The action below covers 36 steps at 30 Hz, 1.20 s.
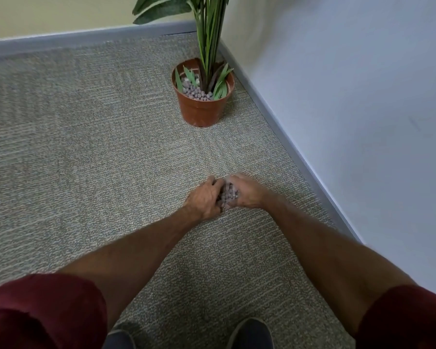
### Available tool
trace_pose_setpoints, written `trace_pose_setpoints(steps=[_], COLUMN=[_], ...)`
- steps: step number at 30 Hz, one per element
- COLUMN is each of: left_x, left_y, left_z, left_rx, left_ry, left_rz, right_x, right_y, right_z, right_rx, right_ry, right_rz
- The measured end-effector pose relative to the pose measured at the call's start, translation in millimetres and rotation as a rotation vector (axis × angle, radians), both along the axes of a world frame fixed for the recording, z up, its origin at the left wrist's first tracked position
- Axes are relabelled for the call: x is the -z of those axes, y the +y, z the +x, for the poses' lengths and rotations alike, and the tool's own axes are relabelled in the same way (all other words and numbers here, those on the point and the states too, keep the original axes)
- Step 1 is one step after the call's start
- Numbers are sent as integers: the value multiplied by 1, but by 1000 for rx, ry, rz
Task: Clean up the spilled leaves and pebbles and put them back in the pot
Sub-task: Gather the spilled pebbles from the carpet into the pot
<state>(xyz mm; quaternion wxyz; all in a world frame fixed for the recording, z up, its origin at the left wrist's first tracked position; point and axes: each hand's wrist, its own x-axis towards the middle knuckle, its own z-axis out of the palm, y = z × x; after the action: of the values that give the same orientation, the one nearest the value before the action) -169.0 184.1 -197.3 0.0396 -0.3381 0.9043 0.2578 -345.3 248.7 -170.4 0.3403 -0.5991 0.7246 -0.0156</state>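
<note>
The person crouches over a grey-green carpet [91, 152] with both bare arms stretched forward. The left hand [205, 197] and the right hand [247, 192] press side by side, cupped around 1 heap of brownish-grey pebbles [228, 193] that shows in the gap between the palms. The fingers of both hands curl inward around the heap, so each hand is closed on the pebbles and neither is spread flat. Whether the heap rests on the carpet or is lifted just clear of it cannot be told.

Well ahead of the hands, near the corner of the room, stands the terracotta-coloured pot [202, 109], upright on the carpet and close to the grey baseboard [295, 149] of the right wall. More pebbles fill the pot, and several loose green leaves [222, 83] lie tucked inside its rim around the tall stems of the plant [209, 34].

Dark red sleeves [43, 311] cover the upper arms, and the toes of 2 dark shoes [249, 333] show at the bottom edge.
</note>
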Motion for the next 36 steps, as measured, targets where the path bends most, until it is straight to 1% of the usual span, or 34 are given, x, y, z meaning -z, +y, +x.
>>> trace_pose_setpoints(steps=[4, 8, 12, 17, 19, 22, 25, 29, 33, 36], left_x=[-1, -3, -5, -4, -2, -1, 0, -4, -2, 1], left_y=[3, 6, 7, 8, 8, 6, -2, -10, -3, 1], left_z=[-2, -3, -3, -1, -1, 2, 4, 6, 9, 12], left_rx=[-49, -33, -31, 9, -5, -75, -77, 17, 217, 315], left_ry=[7, -16, -24, -22, -30, -5, 19, 33, 17, -6], left_rz=[-7, -56, -74, -115, -86, 20, 85, 71, -34, -113], right_x=[1, 2, -2, -11, -17, -25, -30, -25, -19, -22], right_y=[3, 8, 11, 10, 9, 6, 7, 5, -3, -6], right_z=[3, 7, 10, 8, 8, 6, 4, -4, -11, -13], right_rx=[-52, -36, -43, -92, -78, -65, -33, 108, 282, 354], right_ry=[4, 40, -4, 33, 7, -93, -162, -174, -208, -231], right_rz=[-38, -28, -110, -179, -190, -222, -258, -199, -144, -123])
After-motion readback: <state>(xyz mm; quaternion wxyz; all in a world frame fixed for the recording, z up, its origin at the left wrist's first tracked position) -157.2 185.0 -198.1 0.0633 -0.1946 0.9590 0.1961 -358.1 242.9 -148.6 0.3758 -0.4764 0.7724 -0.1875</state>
